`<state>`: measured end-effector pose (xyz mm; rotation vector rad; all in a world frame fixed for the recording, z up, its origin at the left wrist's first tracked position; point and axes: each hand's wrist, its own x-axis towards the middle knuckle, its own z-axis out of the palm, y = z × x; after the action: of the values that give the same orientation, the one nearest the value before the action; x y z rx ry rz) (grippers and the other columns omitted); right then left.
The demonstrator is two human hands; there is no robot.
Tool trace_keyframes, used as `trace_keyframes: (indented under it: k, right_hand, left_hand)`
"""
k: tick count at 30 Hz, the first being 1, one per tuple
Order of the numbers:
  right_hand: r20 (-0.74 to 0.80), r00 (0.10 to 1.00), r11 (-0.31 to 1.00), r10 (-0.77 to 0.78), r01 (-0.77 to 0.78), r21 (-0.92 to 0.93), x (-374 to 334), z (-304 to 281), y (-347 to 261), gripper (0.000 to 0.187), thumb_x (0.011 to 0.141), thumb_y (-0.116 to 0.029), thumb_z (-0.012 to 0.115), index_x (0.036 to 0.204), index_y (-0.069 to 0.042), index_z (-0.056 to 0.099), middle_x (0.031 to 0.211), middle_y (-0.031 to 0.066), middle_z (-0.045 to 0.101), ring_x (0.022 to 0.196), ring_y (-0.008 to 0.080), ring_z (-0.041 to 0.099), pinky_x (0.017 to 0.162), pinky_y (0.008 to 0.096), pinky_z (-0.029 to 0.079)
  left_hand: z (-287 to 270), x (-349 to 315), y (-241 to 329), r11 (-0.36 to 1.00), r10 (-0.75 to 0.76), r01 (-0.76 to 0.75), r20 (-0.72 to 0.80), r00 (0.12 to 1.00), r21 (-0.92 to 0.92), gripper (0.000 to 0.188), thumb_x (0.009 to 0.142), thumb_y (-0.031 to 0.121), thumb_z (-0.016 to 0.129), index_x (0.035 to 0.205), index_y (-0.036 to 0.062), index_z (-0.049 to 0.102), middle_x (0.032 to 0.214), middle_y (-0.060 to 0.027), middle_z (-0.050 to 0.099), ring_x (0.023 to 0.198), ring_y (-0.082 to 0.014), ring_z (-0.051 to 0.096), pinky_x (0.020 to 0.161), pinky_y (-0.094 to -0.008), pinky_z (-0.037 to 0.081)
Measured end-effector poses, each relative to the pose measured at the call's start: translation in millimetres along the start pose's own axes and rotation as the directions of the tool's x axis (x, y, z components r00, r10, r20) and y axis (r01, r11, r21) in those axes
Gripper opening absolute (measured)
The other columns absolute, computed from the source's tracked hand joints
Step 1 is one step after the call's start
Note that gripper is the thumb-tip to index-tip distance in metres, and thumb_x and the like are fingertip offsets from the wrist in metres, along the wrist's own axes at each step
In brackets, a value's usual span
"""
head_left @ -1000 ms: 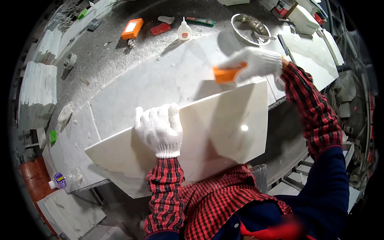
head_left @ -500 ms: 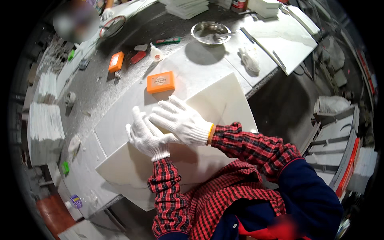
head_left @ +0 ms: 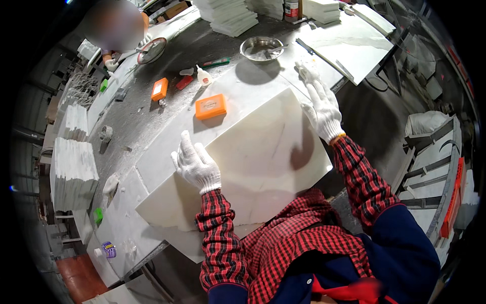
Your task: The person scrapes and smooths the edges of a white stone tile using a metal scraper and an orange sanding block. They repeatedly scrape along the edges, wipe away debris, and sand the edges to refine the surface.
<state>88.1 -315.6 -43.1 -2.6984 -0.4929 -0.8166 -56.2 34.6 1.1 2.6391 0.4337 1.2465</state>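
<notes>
Across the table's near edge lies a pale, glossy, faintly veined stone tile. My left hand, in a white knit glove, is over the tile's left far edge. Its fingers point up and are apart, with nothing in them. My right hand, gloved alike, stretches past the tile's right corner with its fingers extended. A crumpled whitish wad is just beyond those fingertips; whether they touch it I cannot tell. Beyond the tile sits an orange box.
A metal bowl holds a tool and pale material. Around it lie a white squeeze bottle, a smaller orange box and a red block. White slabs are stacked at left. Another person works at far left.
My hands, together over the tile before, are now apart. The right has moved right and away from me toward the crumpled wad; the left remains by the tile's left side.
</notes>
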Motion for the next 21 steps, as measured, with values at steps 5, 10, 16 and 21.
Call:
trace_keyframes:
  k: [5, 10, 16, 21]
  right_hand:
    - [0.184, 0.945, 0.925, 0.271, -0.309, 0.222, -67.0, -11.8, -14.7, 0.065, 0.101, -0.050, 0.059, 0.148, -0.006, 0.053, 0.155, 0.0217, 0.049, 0.141, 0.0393, 0.048, 0.116, 0.0465, 0.039]
    - [0.422, 0.762, 0.681, 0.492, -0.638, 0.360, -127.4, -11.2, -12.2, 0.065, 0.102, -0.047, 0.063, 0.150, -0.004, 0.053, 0.150, 0.0199, 0.056, 0.140, 0.0323, 0.054, 0.116, 0.0384, 0.041]
    - [0.578, 0.656, 0.379, 0.485, -0.754, 0.537, -140.5, 2.6, 2.2, 0.044, 0.106, -0.037, 0.062, 0.125, 0.001, 0.072, 0.116, 0.0085, 0.078, 0.107, 0.0136, 0.067, 0.095, 0.0296, 0.051]
    - [0.578, 0.595, 0.290, 0.559, -0.793, 0.536, -132.5, -5.8, -8.8, 0.044, 0.105, -0.038, 0.063, 0.109, 0.004, 0.074, 0.083, -0.0030, 0.064, 0.077, 0.0060, 0.048, 0.068, 0.0280, 0.042]
  left_hand:
    - [-45.8, -20.5, -35.7, 0.999, -0.009, 0.012, -0.087, 0.996, 0.033, 0.037, 0.101, 0.012, 0.061, 0.137, 0.0052, 0.064, 0.132, -0.0137, 0.071, 0.120, -0.0340, 0.066, 0.113, -0.0467, 0.042]
    - [-148.5, -98.8, -83.3, 0.877, -0.454, 0.472, -0.160, 0.876, 0.095, 0.043, 0.108, 0.023, 0.053, 0.146, 0.0038, 0.054, 0.143, -0.0226, 0.060, 0.127, -0.0396, 0.058, 0.108, -0.0469, 0.046]
    - [-207.6, -192.7, -130.0, 0.591, -0.806, 0.806, 0.007, 0.591, 0.036, 0.051, 0.111, 0.037, 0.047, 0.144, 0.0000, 0.056, 0.144, -0.0200, 0.061, 0.131, -0.0342, 0.057, 0.111, -0.0429, 0.045]
    - [-199.2, -181.0, -121.9, 0.397, -0.912, 0.889, 0.015, 0.411, -0.228, 0.058, 0.109, 0.041, 0.048, 0.147, -0.0018, 0.051, 0.150, -0.0157, 0.055, 0.138, -0.0278, 0.051, 0.117, -0.0386, 0.038]
